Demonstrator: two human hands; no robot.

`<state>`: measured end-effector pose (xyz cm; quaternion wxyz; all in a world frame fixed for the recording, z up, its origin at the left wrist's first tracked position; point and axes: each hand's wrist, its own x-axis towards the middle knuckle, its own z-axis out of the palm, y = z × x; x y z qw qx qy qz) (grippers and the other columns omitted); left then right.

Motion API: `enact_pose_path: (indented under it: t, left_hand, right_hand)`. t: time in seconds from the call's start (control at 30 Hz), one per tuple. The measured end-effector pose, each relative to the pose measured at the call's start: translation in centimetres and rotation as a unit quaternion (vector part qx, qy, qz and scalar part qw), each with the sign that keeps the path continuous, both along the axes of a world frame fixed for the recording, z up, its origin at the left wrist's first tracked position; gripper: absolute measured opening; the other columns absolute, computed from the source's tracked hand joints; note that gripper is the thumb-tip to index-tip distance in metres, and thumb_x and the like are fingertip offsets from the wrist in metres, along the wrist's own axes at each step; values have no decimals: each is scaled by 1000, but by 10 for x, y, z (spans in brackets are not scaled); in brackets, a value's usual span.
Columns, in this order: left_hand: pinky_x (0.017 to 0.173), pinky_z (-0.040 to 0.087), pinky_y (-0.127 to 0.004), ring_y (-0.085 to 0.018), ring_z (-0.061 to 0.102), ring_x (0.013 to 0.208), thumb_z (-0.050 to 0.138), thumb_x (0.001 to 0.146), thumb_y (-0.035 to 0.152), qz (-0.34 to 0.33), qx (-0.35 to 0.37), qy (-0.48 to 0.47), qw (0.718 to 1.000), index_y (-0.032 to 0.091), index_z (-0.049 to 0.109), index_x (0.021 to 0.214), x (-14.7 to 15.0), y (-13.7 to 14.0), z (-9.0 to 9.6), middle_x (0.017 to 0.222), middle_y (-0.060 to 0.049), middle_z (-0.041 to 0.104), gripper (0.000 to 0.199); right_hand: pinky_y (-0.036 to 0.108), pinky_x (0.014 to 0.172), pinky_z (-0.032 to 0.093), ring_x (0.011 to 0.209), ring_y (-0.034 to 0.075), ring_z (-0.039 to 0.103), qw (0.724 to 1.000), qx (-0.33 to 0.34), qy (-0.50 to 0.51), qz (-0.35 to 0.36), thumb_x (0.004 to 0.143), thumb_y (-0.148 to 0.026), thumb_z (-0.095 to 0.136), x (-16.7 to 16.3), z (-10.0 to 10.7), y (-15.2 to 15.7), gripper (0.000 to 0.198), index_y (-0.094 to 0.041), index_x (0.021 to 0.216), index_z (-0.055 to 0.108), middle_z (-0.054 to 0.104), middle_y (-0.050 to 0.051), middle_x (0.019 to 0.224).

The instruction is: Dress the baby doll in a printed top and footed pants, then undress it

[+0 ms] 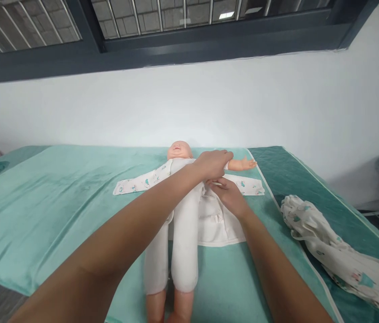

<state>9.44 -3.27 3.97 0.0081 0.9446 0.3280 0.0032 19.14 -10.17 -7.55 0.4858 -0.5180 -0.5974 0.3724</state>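
A baby doll [185, 251] in a white body lies on its back, its head towards the wall. One printed sleeve of a white baby shirt [211, 220] covers its arm on the left; the shirt's other sleeve [248, 185] lies flat on the right. The doll's bare arm [241, 164] stretches out above that sleeve. My left hand [213, 164] is closed around the upper part of this arm, hiding it. Just below, my right hand [228, 192] has its fingers bent and pinched on the shirt near the armhole; the fingertips are partly hidden.
Folded printed baby clothing [337, 251] lies on the dark green cover [313, 188] at the right. A light green sheet [58, 197] lies under the doll. Behind the bed rise a white wall [108, 107] and a barred window with a dark frame [209, 42].
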Motion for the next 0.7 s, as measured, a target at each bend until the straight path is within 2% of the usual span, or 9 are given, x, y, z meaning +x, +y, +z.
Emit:
enact_pose_path:
  t: [0.1, 0.17, 0.23, 0.3, 0.37, 0.43, 0.47, 0.57, 0.7]
  left_hand:
    - [58, 32, -32, -21, 62, 80, 56, 77, 18, -24, -9, -17, 1000, 21, 49, 96, -6, 1, -4, 103, -5, 65, 21]
    - [57, 30, -32, -20, 61, 77, 54, 77, 16, -36, -17, -19, 999, 22, 49, 95, -10, 1, -7, 98, -3, 67, 19]
    - [57, 29, -31, -19, 61, 73, 52, 75, 11, -36, -22, -15, 999, 23, 49, 93, -12, 1, -8, 94, -1, 67, 22]
    - [56, 28, -31, -18, 59, 68, 51, 73, 10, -34, -23, -9, 999, 23, 48, 89, -14, 2, -10, 89, 0, 67, 22]
    - [55, 28, -31, -18, 57, 64, 51, 72, 10, -38, -20, -6, 999, 24, 47, 86, -15, 3, -11, 85, 1, 67, 20]
    - [54, 28, -31, -18, 57, 63, 51, 72, 10, -38, -19, -2, 999, 24, 47, 86, -16, 4, -12, 83, 1, 67, 20]
    - [55, 29, -31, -18, 57, 63, 51, 72, 11, -36, -21, 2, 999, 24, 47, 86, -16, 4, -12, 83, 0, 67, 20]
    - [58, 33, -31, -19, 58, 65, 52, 74, 13, -26, -30, 19, 999, 24, 51, 89, -18, 5, -12, 83, -1, 67, 18]
    - [68, 39, -32, -20, 62, 73, 54, 77, 15, -17, -18, 55, 998, 24, 57, 95, -20, 5, -10, 91, -3, 70, 20]
  right_hand:
    - [46, 88, 45, 103, 30, 60, 973, -7, -184, -136, 82, -39, 58, 14, -6, 5, 20, -24, 94, 62, 66, 10, 109]
    - [44, 81, 45, 102, 32, 59, 947, -30, -259, -187, 78, -44, 63, 21, -8, 5, 25, -24, 92, 60, 65, 12, 111]
    - [42, 74, 44, 91, 30, 61, 934, -69, -292, -191, 76, -51, 64, 26, -8, 4, 28, -24, 83, 58, 67, 10, 100]
    - [40, 69, 42, 76, 27, 60, 933, -102, -300, -167, 76, -52, 63, 28, -8, 4, 30, -24, 69, 52, 65, 5, 76]
    - [40, 70, 42, 71, 26, 58, 954, -113, -234, -152, 73, -47, 66, 32, -7, 6, 32, -24, 59, 47, 59, 3, 62]
    - [40, 72, 44, 78, 28, 60, 979, -97, -72, -162, 67, -40, 70, 38, -6, 10, 25, -25, 61, 52, 61, 4, 63]
    - [39, 73, 46, 83, 29, 61, 982, -87, 12, -166, 67, -40, 70, 42, -6, 12, 20, -25, 65, 56, 63, 5, 67]
    - [37, 69, 50, 82, 28, 63, 973, -71, 158, -153, 71, -46, 66, 53, -4, 14, 22, -25, 76, 62, 67, 6, 72]
    - [32, 50, 48, 53, 17, 54, 956, -69, 252, -136, 68, -47, 70, 63, 4, 9, 33, -26, 62, 45, 52, -2, 55]
